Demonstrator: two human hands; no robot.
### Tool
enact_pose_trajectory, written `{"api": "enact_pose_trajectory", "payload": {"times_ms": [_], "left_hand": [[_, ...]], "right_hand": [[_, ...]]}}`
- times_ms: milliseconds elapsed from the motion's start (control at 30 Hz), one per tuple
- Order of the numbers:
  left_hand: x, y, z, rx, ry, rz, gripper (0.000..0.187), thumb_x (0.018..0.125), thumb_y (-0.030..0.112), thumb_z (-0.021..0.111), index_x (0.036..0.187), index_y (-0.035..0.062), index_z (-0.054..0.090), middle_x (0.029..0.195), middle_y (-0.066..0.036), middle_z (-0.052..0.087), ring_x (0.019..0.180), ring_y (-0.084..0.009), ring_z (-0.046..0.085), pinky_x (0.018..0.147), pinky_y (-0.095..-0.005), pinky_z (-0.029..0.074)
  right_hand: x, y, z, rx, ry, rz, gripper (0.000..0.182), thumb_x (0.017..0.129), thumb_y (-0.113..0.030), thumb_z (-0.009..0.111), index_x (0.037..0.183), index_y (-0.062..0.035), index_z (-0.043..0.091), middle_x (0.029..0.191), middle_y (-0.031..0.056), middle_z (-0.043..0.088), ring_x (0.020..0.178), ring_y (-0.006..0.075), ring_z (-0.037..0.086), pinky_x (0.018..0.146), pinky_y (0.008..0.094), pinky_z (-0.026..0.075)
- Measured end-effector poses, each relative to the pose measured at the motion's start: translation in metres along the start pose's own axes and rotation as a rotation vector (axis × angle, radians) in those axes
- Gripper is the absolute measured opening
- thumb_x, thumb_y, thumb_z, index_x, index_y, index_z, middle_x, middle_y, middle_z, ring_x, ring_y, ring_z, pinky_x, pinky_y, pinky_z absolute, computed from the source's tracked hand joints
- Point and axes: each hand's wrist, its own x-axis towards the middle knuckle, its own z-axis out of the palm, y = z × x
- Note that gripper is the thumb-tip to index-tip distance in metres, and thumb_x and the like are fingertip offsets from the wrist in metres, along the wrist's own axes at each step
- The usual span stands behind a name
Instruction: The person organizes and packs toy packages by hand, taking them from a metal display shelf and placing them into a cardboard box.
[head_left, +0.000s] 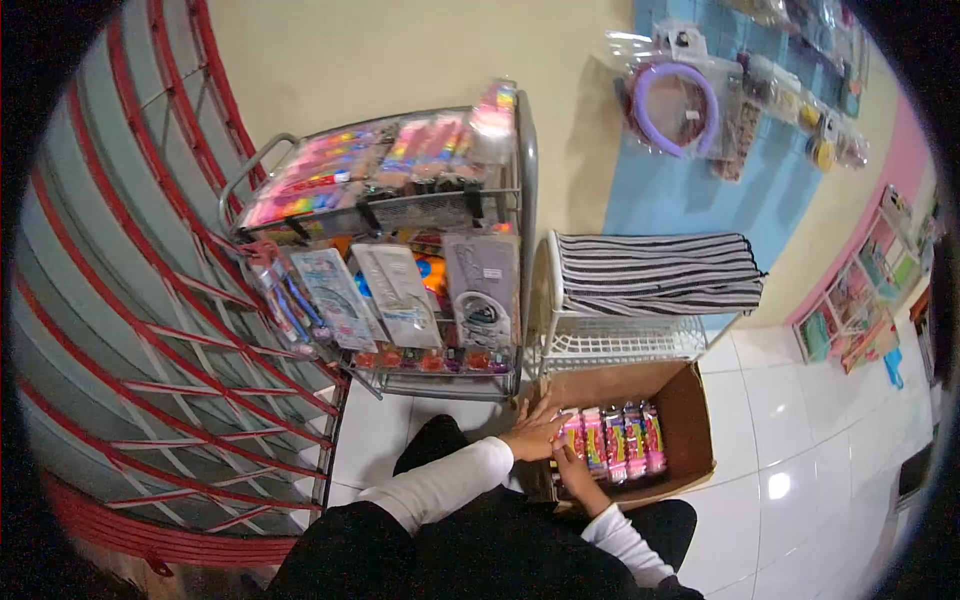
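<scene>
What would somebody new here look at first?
Probably the big red metal lattice gate filling the left side. Then maybe the brown cardboard box at lower middle, where the left hand and right hand are at a row of shiny pink packets. The round purple ring hanging at upper right pops out too.

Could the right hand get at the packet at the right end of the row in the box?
Probably yes: the right hand is near the row's left end, the cardboard box stands open at the top, and nothing visible lies over the end packet.
</scene>
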Motion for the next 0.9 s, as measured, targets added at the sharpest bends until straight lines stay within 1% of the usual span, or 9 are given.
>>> {"api": "enact_pose_trajectory", "payload": {"times_ms": [33,133,167,233,367,433,633,733,900], "left_hand": [[-0.01,0.008,-0.018,0.046,0.004,0.013,0.055,0.09,0.041,0.045,0.135,0.0111,0.035,0.138,-0.017,0.034,0.135,-0.0318,0.017,0.107,-0.0535,0.012],[-0.014,0.002,-0.064,-0.273,-0.011,0.255,0.044,0.089,0.03,0.049,0.127,0.0078,0.046,0.126,-0.018,0.047,0.12,-0.0307,0.043,0.099,-0.0423,0.034],[-0.02,0.014,-0.093,-0.166,0.134,0.35,0.032,0.087,0.022,0.052,0.113,0.0044,0.055,0.11,-0.018,0.057,0.099,-0.0294,0.057,0.082,-0.0359,0.045],[-0.065,0.073,-0.202,-0.224,0.183,0.229,0.028,0.085,0.024,0.054,0.105,0.0042,0.058,0.101,-0.017,0.059,0.093,-0.0292,0.058,0.079,-0.0365,0.046],[-0.08,0.092,-0.324,0.169,1.226,0.435,0.028,0.074,0.017,0.066,0.097,0.0038,0.059,0.094,-0.014,0.06,0.092,-0.0296,0.058,0.083,-0.0385,0.045],[-0.071,0.083,-0.372,0.384,1.381,0.258,0.042,0.071,0.018,0.067,0.109,0.0053,0.054,0.104,-0.016,0.057,0.1,-0.0305,0.055,0.088,-0.0403,0.043],[-0.042,0.055,-0.411,0.318,1.003,-0.044,0.063,0.067,0.021,0.07,0.124,0.0079,0.047,0.119,-0.019,0.052,0.111,-0.0339,0.05,0.095,-0.0385,0.04],[-0.04,0.051,-0.414,0.292,1.028,-0.004,0.06,0.068,0.021,0.069,0.123,0.0069,0.049,0.119,-0.021,0.053,0.109,-0.0355,0.051,0.092,-0.0369,0.042],[-0.058,0.059,-0.403,0.141,1.379,0.212,0.051,0.072,0.014,0.065,0.12,0.002,0.05,0.112,-0.021,0.057,0.101,-0.0363,0.056,0.086,-0.0377,0.046]], "right_hand": [[-0.004,0.003,0.006,0.034,0.02,-0.027,0.061,0.094,-0.045,0.035,0.132,0.0024,0.034,0.128,0.0271,0.044,0.122,0.0342,0.041,0.1,0.0346,0.032],[-0.017,-0.01,0.008,0.018,0.053,-0.089,0.057,0.094,-0.043,0.035,0.131,0.0007,0.037,0.128,0.0249,0.045,0.123,0.0334,0.041,0.101,0.0345,0.031],[-0.018,-0.008,0.009,0.043,0.055,-0.095,0.057,0.094,-0.043,0.036,0.131,0.0008,0.038,0.128,0.0248,0.045,0.123,0.0331,0.041,0.101,0.0345,0.031],[-0.013,0.007,0.015,0.003,0.115,-0.097,0.055,0.095,-0.042,0.036,0.129,0.001,0.04,0.124,0.0256,0.048,0.119,0.0337,0.045,0.099,0.0353,0.034],[-0.015,-0.004,0.018,-0.016,0.172,-0.165,0.054,0.092,-0.044,0.04,0.128,-0.0034,0.039,0.113,0.0264,0.054,0.105,0.0407,0.053,0.089,0.0428,0.041],[-0.018,-0.01,0.019,-0.082,0.179,-0.227,0.054,0.091,-0.043,0.043,0.126,-0.002,0.039,0.111,0.027,0.054,0.103,0.0412,0.053,0.088,0.0434,0.042],[-0.02,-0.013,0.021,-0.249,0.31,-0.374,0.058,0.088,-0.042,0.046,0.124,0.003,0.039,0.109,0.0304,0.052,0.098,0.0433,0.054,0.085,0.0459,0.043],[-0.016,-0.014,0.022,-0.29,0.316,-0.367,0.059,0.088,-0.043,0.047,0.124,0.0024,0.038,0.108,0.0307,0.053,0.095,0.0442,0.054,0.082,0.0473,0.044],[-0.021,-0.026,0.018,-0.328,0.323,-0.343,0.055,0.087,-0.043,0.047,0.119,0.0015,0.041,0.101,0.0295,0.055,0.089,0.0432,0.056,0.077,0.048,0.045]]}}
